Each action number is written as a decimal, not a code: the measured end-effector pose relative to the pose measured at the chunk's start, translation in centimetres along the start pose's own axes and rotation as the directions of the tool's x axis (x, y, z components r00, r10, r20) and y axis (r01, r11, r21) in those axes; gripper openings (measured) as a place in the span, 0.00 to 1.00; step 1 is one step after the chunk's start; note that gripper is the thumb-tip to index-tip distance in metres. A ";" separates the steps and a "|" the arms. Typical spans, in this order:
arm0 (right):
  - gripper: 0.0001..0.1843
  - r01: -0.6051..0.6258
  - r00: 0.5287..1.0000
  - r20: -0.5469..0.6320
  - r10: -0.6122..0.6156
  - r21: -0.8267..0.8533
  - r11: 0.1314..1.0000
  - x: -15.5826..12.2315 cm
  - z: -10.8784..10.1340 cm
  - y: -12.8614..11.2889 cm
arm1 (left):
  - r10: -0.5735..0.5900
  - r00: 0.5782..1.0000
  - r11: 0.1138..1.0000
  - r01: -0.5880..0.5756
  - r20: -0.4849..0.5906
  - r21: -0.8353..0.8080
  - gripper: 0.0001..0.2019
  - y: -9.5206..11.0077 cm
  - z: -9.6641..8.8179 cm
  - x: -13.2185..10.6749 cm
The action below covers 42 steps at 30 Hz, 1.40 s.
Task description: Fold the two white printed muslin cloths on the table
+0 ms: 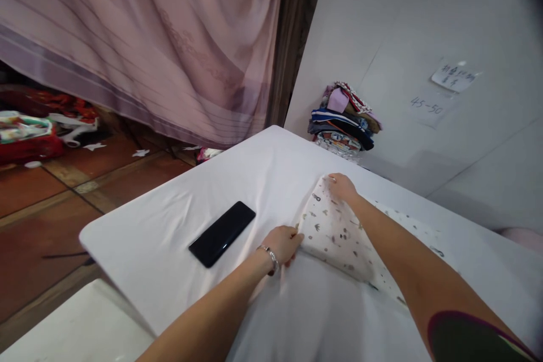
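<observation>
A white cloth (335,232) printed with small dark motifs lies folded on the white-covered table (169,237), its far part running to the right beneath my right forearm. My left hand (283,242), with a bracelet at the wrist, pinches the cloth's near left corner. At the far left corner, my right hand (343,188) has its fingers closed on the same cloth. Part of the cloth is hidden behind my right arm. Left of my left hand, apart from it, a black smartphone (223,233) lies flat with its screen dark.
Against the wall beyond the table stands a stack of folded clothes (341,119). A pink curtain (190,39) hangs past the table's far left edge. Paper notes (455,76) are stuck on the wall. A red container (27,144) and paper scraps are on the tiled floor (123,181).
</observation>
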State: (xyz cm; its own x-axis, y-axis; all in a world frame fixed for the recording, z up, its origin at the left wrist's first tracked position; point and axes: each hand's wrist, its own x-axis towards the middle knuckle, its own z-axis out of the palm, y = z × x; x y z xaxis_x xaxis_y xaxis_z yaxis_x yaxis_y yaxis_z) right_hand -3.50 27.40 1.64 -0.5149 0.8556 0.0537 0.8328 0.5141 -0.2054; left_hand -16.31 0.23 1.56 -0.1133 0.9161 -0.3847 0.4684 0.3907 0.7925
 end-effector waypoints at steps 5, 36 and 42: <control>0.19 -0.011 0.999 0.048 0.010 0.023 1.000 1.9 1.6 0.5 | -0.013 0.999 1.000 0.012 -0.045 -0.022 0.12 -0.2 0.2 -0.1; 0.13 0.029 0.999 -0.041 -0.023 0.135 0.990 2.9 2.5 -0.6 | 0.077 0.974 0.940 0.000 -0.212 0.342 0.19 0.5 -0.1 -0.6; 0.16 0.060 0.998 -0.030 -0.056 0.142 0.988 3.4 3.3 -0.1 | 0.064 0.980 0.936 0.007 -0.189 0.351 0.22 0.3 -0.2 -0.4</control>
State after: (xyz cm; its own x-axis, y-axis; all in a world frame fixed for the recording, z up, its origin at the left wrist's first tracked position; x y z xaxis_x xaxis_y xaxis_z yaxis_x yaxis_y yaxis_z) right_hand -6.04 30.07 -1.41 -0.5546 0.8267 0.0946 0.7629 0.5506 -0.3388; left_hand -16.30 -0.03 2.10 -0.2472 0.9396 -0.2367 0.7453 0.3405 0.5732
